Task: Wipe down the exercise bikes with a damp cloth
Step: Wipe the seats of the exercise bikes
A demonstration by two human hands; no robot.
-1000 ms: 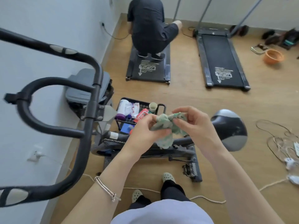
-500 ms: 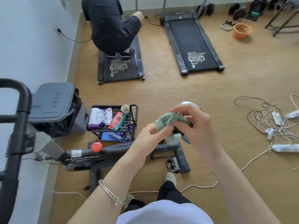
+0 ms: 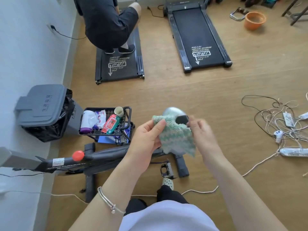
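A green and white cloth point(image 3: 175, 136) hangs spread out between my hands, above the bike. My left hand point(image 3: 148, 137) pinches its upper left corner with thumb and fingers. My right hand point(image 3: 202, 132), blurred, holds the cloth's right edge. The black exercise bike point(image 3: 100, 160) lies below my arms, its frame running left to right with a red knob point(image 3: 78, 155) on top. Its grey and black saddle point(image 3: 175, 114) shows just behind the cloth. A pedal point(image 3: 166, 169) sticks out near my foot.
A black cart point(image 3: 106, 124) with wipes, a bottle and a cup stands behind the bike, beside a grey lidded bin point(image 3: 43, 107). A person crouches on the left treadmill point(image 3: 119, 67); a second treadmill point(image 3: 200, 39) lies right. Tangled cables and power strips point(image 3: 283, 124) cover the floor right. An orange bowl point(image 3: 255, 20) sits far right.
The cloth was bunched up between my hands and is now pulled open and hanging flat. My view has swung right and down, so the bike's handlebars have left the frame.
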